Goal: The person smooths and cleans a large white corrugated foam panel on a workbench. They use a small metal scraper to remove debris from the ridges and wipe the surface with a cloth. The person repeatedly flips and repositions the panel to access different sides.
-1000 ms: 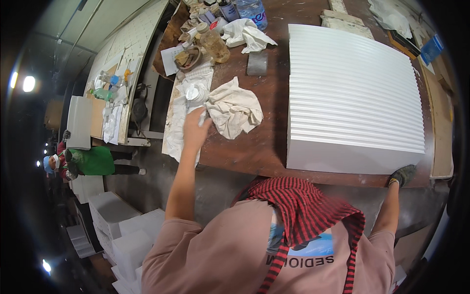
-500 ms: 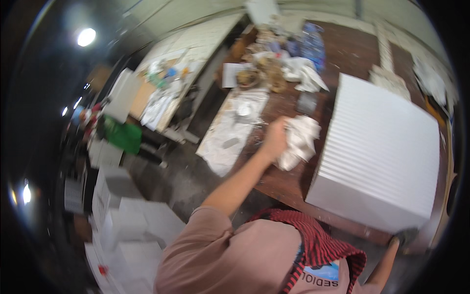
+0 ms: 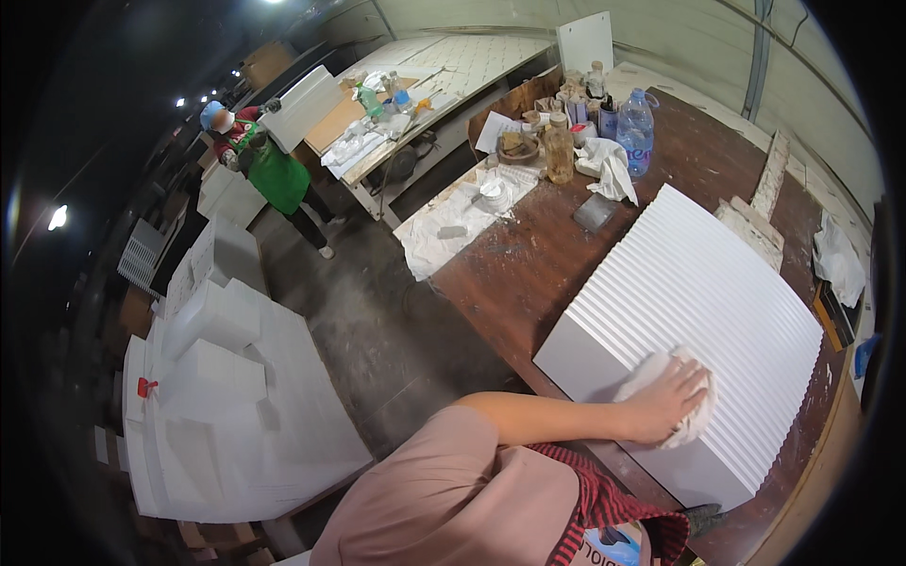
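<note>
My left hand point(image 3: 668, 401) presses a crumpled white cloth point(image 3: 703, 415) onto the near part of a white ribbed panel point(image 3: 698, 283), its fingers bent over the cloth. The panel has fine parallel ridges on top and a smooth, plain near side; it lies at a slant on a brown worktable point(image 3: 510, 264). At the panel's near right corner a small part of my right hand point(image 3: 703, 519), in a dark glove, shows beside the striped red and black cloth I wear. Its fingers are mostly hidden.
Bottles, jars and a bowl point(image 3: 517, 146) crowd the table's far left, by a large clear bottle point(image 3: 637, 132) and a rag point(image 3: 609, 168). A grey flat block point(image 3: 595, 212) lies nearby. White boxes point(image 3: 236, 415) stand at left. A co-worker in a green apron point(image 3: 278, 174) handles a white panel.
My left hand has carried the cloth from over the table, left of the panel, rightward and nearer, onto the panel's ridges. The view has shifted, and less of my right hand shows.
</note>
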A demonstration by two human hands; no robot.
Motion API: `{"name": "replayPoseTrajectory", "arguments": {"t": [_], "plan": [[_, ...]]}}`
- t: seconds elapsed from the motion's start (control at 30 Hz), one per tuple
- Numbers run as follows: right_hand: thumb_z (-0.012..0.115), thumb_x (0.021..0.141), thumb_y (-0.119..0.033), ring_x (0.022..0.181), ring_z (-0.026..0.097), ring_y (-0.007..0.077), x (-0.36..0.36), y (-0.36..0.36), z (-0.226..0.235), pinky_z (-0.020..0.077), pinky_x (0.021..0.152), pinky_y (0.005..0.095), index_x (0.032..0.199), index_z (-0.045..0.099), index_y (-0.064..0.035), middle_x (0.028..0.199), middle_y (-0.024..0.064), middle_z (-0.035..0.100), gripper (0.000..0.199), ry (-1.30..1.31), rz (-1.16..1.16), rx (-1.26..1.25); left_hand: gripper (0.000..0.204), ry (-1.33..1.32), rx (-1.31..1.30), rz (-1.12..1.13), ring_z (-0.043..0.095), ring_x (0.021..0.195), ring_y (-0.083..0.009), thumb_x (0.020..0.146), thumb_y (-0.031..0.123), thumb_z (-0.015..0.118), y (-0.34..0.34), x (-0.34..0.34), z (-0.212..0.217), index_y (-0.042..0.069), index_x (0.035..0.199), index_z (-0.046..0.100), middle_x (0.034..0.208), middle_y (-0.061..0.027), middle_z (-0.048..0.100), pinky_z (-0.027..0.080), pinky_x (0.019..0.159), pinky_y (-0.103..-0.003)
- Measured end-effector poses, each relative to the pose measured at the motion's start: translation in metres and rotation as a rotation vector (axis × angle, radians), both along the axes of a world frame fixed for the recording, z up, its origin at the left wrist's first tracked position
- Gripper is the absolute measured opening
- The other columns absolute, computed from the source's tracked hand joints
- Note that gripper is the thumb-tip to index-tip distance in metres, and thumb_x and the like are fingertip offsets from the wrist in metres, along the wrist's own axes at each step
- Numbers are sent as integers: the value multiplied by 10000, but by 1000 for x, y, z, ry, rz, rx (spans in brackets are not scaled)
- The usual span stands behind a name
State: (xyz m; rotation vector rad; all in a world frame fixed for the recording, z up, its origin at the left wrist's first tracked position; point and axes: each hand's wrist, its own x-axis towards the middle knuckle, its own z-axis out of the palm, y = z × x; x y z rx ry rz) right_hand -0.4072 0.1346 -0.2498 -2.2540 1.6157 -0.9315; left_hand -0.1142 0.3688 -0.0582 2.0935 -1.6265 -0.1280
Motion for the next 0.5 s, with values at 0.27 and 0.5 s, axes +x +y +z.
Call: {"name": "replayPoseTrajectory", "arguments": {"t": [0.27,0.5], "plan": [[485,1026,-199,1244,570,326,-53,-25,-8,473,1026,411,1476,471,-5,1440,199,555,490,-57,163,99,696,-45,-187,-260,230,1490,-483,842,232,626,-87,-65,-3,24,1476,429,1570,-333,286,131,1214,-628],[581,913,-53,1040,656,340,-82,-82,-8,478,969,511,1360,607,-66,1272,184,657,448,484,721,-211,626,-167,-57,-87,373,1417,-460,863,269,636,24,19,6,164,1468,514,1523,-244,417,273,1187,-562]]}}
